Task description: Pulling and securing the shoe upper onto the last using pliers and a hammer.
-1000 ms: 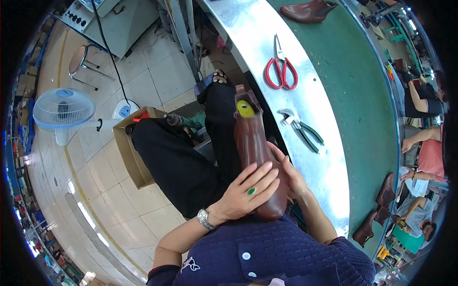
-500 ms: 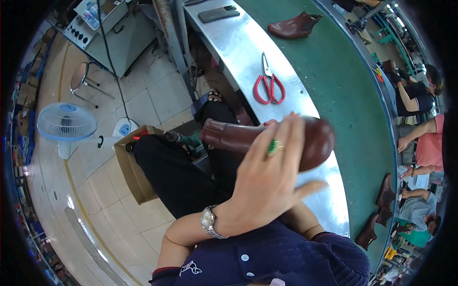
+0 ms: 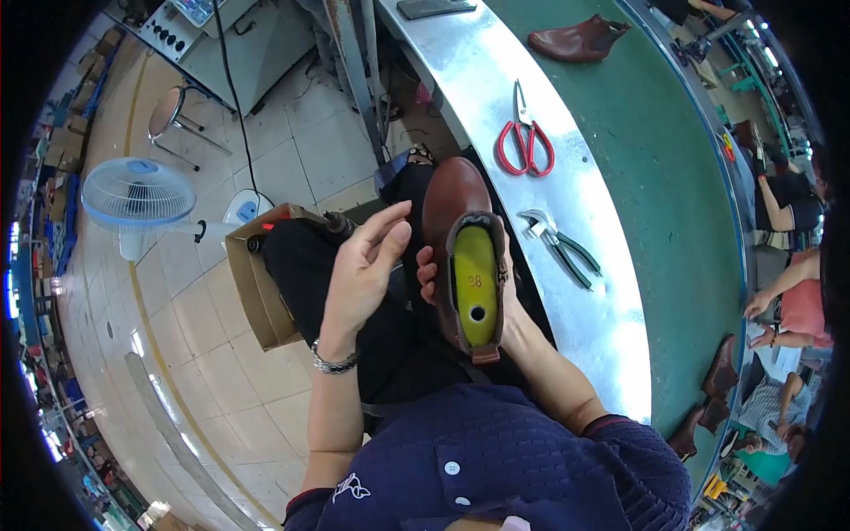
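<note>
A brown leather ankle boot is held over my lap, its toe away from me and its opening facing up. Inside it shows a yellow-green insole with a round hole near the heel. My right hand grips the boot from beneath and from the right side; its fingertips come round the left side. To the left of the boot, apart from it, my left hand is raised with nothing in it, thumb and fingers loosely bent and apart. Pincers with dark green handles and red-handled scissors lie on the metal bench edge.
Another brown boot stands on the green belt, with more boots farther right. A phone lies at the bench's far end. Left of my legs are a cardboard box and a fan. Co-workers sit beyond the belt.
The boot has turned from lying sideways, toe to the right, to opening up and toe away. My left hand has come off it to the left. The pincers, hidden before, now show.
</note>
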Motion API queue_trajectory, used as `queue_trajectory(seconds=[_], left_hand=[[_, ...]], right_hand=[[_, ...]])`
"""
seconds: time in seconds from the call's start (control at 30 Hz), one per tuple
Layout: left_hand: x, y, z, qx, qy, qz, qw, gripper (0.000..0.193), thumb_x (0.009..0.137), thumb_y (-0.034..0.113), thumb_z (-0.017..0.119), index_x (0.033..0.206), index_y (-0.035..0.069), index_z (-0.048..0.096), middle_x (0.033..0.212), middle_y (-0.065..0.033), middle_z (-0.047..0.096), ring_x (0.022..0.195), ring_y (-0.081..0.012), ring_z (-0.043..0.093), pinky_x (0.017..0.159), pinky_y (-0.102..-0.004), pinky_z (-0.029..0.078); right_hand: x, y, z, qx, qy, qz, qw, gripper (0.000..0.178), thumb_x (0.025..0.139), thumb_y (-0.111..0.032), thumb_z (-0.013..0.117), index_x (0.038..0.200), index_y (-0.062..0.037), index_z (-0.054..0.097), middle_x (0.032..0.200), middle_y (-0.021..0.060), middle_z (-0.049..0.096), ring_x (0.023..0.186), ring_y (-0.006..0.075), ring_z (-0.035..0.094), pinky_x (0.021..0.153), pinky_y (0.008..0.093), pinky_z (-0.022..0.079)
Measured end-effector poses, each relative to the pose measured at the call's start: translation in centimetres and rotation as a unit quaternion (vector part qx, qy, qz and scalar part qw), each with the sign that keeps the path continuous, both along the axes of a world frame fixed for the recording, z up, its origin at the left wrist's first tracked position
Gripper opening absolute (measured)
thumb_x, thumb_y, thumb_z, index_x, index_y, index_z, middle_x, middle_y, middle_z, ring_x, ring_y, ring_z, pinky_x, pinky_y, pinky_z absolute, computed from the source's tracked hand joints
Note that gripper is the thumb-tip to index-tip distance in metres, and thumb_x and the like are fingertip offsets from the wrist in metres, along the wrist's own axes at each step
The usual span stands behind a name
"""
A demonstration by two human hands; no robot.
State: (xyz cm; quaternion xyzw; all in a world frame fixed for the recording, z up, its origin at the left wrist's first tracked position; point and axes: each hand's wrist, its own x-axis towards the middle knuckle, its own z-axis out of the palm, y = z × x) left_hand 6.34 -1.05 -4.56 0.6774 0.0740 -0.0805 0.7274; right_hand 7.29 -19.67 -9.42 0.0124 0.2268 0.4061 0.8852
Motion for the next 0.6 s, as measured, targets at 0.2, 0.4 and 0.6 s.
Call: queue_trajectory(seconds=[0.2, 0.4, 0.6], left_hand=[[0.1, -1.5, -0.3, 0.018, -0.044, 0.005, 0.999, 0.040, 0.100, 0.035, 0.053, 0.124, 0.004, 0.062, 0.092, 0.0014, 0.058, 0.080, -0.0044, 0.051, 0.075, -0.0207, 0.043], [0.2, -3.3, 1.1, -0.061, -0.030, -0.060, 0.996, 0.061, 0.105, 0.047, 0.026, 0.123, 0.002, 0.063, 0.110, -0.0108, 0.068, 0.103, -0.0159, 0.061, 0.094, -0.0277, 0.045], [0.9, -4.5, -0.3, -0.077, -0.088, -0.081, 0.990, 0.076, 0.104, 0.052, 0.014, 0.106, 0.001, 0.070, 0.108, -0.0127, 0.069, 0.116, -0.0219, 0.055, 0.108, -0.0340, 0.034]], right_hand=[[-1.1, 0.4, -0.2, -0.029, -0.028, 0.040, 0.998, 0.088, 0.082, -0.079, 0.044, 0.121, -0.0013, 0.058, 0.106, 0.0177, 0.065, 0.091, 0.0326, 0.065, 0.079, 0.0462, 0.056], [-1.8, 0.1, 0.6, -0.028, -0.030, 0.041, 0.998, 0.089, 0.082, -0.081, 0.041, 0.117, -0.0009, 0.059, 0.100, 0.0150, 0.064, 0.086, 0.0297, 0.064, 0.074, 0.0425, 0.056], [-2.2, 1.3, 5.0, -0.342, -0.101, 0.072, 0.931, 0.080, 0.084, -0.078, 0.042, 0.126, -0.0109, 0.056, 0.110, 0.0124, 0.063, 0.093, 0.0304, 0.064, 0.077, 0.0463, 0.056]])
